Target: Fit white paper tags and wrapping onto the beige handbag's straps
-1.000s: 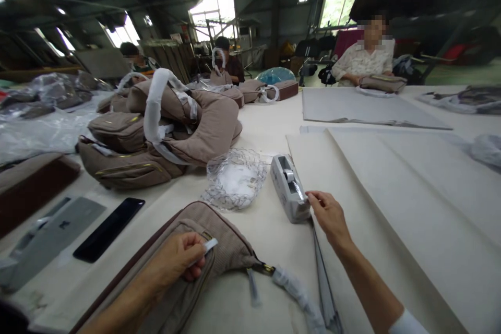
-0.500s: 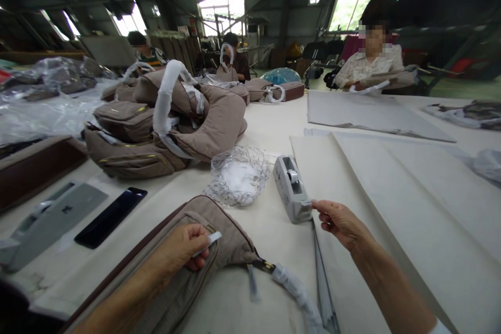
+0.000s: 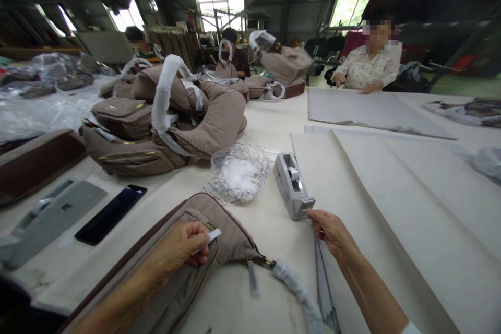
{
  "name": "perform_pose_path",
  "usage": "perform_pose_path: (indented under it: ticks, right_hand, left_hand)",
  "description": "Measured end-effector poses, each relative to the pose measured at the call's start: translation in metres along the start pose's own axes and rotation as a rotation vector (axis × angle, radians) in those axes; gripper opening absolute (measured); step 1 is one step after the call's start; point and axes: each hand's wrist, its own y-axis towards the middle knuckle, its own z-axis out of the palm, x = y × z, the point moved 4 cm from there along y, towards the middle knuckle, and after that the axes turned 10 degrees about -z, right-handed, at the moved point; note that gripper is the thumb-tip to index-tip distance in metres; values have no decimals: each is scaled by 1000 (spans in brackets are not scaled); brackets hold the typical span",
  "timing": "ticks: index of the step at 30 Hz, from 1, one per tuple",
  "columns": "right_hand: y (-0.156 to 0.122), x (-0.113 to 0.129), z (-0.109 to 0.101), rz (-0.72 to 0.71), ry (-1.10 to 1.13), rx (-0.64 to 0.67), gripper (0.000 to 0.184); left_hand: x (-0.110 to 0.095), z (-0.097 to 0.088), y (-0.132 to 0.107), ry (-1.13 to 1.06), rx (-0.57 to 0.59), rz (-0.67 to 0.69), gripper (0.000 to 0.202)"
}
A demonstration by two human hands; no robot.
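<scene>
A taupe ribbed bag [image 3: 235, 240] lies on the table in front of me. My left hand [image 3: 188, 245] rests over its front pocket, thumb and fingers pinching a zipper pull wrapped in white [image 3: 214, 235]. At the cutting end of a grey tape dispenser [image 3: 291, 185], my right hand [image 3: 329, 229] is closed in a pinch on the end of the clear tape [image 3: 308, 211]. The tape itself is thin and hard to make out. Another wrapped zipper pull [image 3: 253, 279] hangs from the bag's corner, beside a white-wrapped strap [image 3: 295, 287].
A crumpled printed plastic bag [image 3: 240, 172] sits left of the dispenser. Beyond it are piled taupe bags [image 3: 211, 120]. A phone [image 3: 111, 214] and a second dispenser [image 3: 58, 219] lie at left, large pale sheets [image 3: 391, 193] at right. Several people sit across the table.
My right hand has drawn slightly down and toward me at the dispenser's end. My left hand stays put. Across the table, a bag has left a co-worker's hands and appears blurred in mid-air.
</scene>
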Motion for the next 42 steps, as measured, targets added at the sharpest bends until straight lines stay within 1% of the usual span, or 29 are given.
perform_pose_path:
  ticks: [2, 3, 5, 6, 7, 8, 9, 11, 12, 13, 15, 18, 20, 23, 30, 32, 35, 37, 39, 40, 42]
  right_hand:
    - [-4, -6, -2, -14, -48, -33, 31]
    - [-8, -5, -2, -36, -62, -42, 31]
    - [-23, 6, 5, -132, -76, -38, 32]
    - [-32, 14, 13, -182, -71, -13, 34]
    - [-43, 24, 23, -214, -53, 38, 35]
    - [-55, 32, 38, -210, -14, 129, 36]
    - [-68, 39, 55, -166, 45, 251, 36]
    - [-95, 48, 94, -32, 184, 526, 37]
    - [-106, 50, 113, 20, 237, 636, 38]
    - [-116, 51, 129, 52, 272, 714, 39]
    - [-127, 48, 155, 83, 289, 782, 40]
    - [-130, 37, 178, 118, 256, 800, 42]
    - [-129, 32, 185, 130, 235, 798, 43]
    - [-127, 26, 191, 125, 193, 778, 42]
    - [-125, 15, 198, 144, 53, 661, 34]
    - [-126, 12, 197, 138, 42, 654, 35]
    - [-128, 11, 194, 64, 59, 712, 38]
    - [-129, 10, 191, 19, 60, 744, 38]
    - [-130, 10, 190, -14, 37, 746, 33]
    - [-130, 11, 189, -51, 20, 739, 31]
    - [-130, 14, 190, -179, -34, 707, 26]
  left_hand:
    - [0, -2, -2, -16, 8, 5, 31]
    - [0, -3, -3, -28, 13, 4, 30]
    - [-1, -4, -7, -56, 28, -8, 27]
    - [-1, -4, -8, -70, 32, -16, 26]
    - [-2, -5, -9, -78, 30, -21, 25]
    - [-3, -5, -11, -81, 22, -25, 25]
    - [-3, -5, -12, -80, 13, -23, 24]
    - [-5, -4, -13, -77, -8, -7, 25]
    - [-6, -4, -14, -76, -14, 5, 26]
    - [-6, -3, -15, -76, -19, 17, 27]
    - [-7, -2, -17, -75, -29, 48, 28]
    - [-7, -1, -18, -84, -18, 91, 29]
    - [-6, 0, -18, -108, -4, 96, 30]
    - [-5, 0, -18, -136, 0, 103, 29]
    - [-5, 1, -15, -120, 7, 96, 26]
    - [-6, 1, -15, -119, 5, 104, 25]
    - [-7, 0, -18, -138, 19, 81, 25]
    - [-7, -1, -20, -148, 31, 30, 28]
    - [-8, -1, -23, -149, 34, -23, 30]
    - [-8, -1, -24, -146, 30, -46, 31]
    - [-9, 0, -26, -135, 5, -81, 34]
